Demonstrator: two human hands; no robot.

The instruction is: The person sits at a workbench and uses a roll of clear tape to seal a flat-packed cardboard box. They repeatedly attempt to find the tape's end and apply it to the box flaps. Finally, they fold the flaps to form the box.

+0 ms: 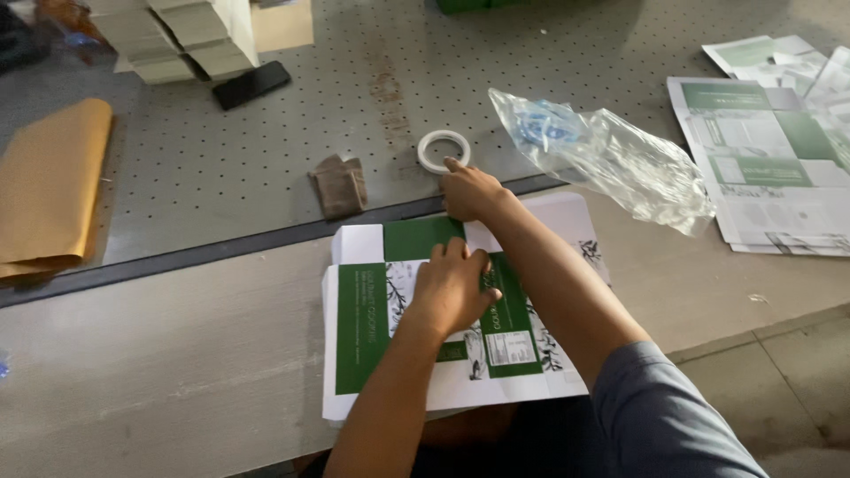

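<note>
Left hand [453, 288] flat, fingers loosely curled, pressing green-white carton sheet [363, 327] onto tabletop [177, 354]. Right hand [469, 190] at sheet's far edge, one finger touching white tape roll [443, 150]; grips nothing.

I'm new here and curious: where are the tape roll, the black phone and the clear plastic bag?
Tape roll [443, 150], head view, on its white ring.
Black phone [252, 84], head view, middle of its dark face.
Clear plastic bag [611, 164], head view, its crumpled middle.

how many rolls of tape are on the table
1. The single white tape roll lies flat on the grey perforated table, just beyond the flattened green and white carton. The right hand touches its near edge. Others may be hidden in the plastic bag.
</note>
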